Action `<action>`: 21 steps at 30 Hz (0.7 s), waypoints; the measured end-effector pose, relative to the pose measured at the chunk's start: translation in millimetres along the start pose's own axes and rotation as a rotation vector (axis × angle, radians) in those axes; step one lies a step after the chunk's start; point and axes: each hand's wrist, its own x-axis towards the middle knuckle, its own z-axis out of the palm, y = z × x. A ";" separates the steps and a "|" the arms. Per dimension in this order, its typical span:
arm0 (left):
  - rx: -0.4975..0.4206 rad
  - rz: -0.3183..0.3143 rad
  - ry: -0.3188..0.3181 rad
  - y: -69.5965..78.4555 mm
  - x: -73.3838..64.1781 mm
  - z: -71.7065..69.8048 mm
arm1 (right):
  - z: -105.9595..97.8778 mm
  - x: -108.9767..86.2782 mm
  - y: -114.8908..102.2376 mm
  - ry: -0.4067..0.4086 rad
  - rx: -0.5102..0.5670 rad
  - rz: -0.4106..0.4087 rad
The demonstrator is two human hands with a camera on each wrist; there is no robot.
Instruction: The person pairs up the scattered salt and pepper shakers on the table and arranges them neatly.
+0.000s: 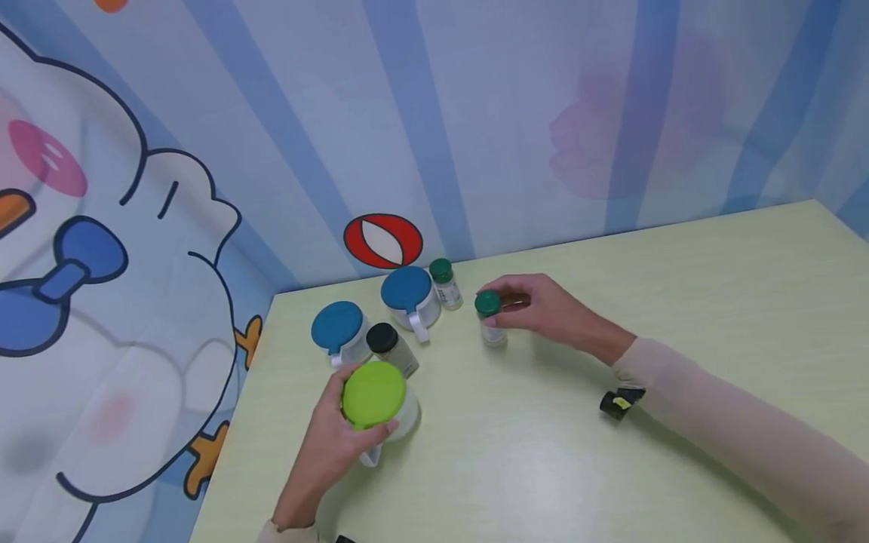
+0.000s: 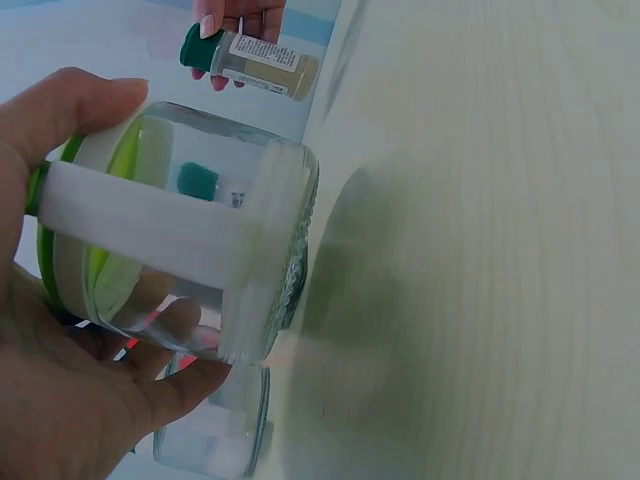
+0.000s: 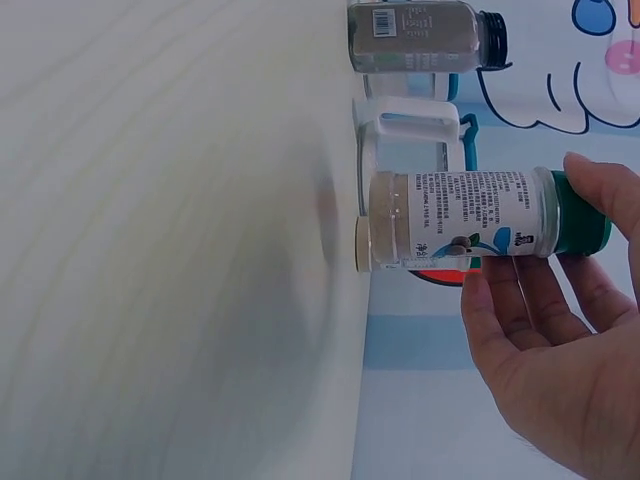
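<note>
My left hand [image 1: 327, 445] grips a clear glass jar [image 2: 195, 255] with a lime-green lid [image 1: 373, 394] and a white handle. Fingers and thumb reach round its top from either side; in the head view the lid hides part of the jar's body. Farther back and to the right, my right hand [image 1: 543, 308] pinches a small spice bottle [image 3: 460, 213] by its green cap [image 1: 487, 303]. This bottle stands upright, has a white printed label and holds a pale powder. Whether either base touches the table cannot be told.
Two blue-lidded jars [image 1: 337, 324] with white handles stand at the table's back left. Close to the green-lidded jar is a black-capped bottle [image 1: 400, 356]. Another green-capped bottle [image 1: 446, 285] stands near the patterned wall [image 1: 516, 136]. The pale table [image 1: 611, 483] stretches right.
</note>
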 end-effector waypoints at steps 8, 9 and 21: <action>0.018 0.025 -0.020 7.4 3.2 8.6 | -13.0 -15.2 -1.0 -0.006 0.003 0.005; 0.023 0.028 -0.022 8.8 3.6 9.6 | -14.5 -17.1 -1.1 -0.007 -0.001 0.004; 0.005 0.106 -0.049 23.7 3.7 22.3 | -29.1 -43.5 -5.9 -0.005 -0.036 0.028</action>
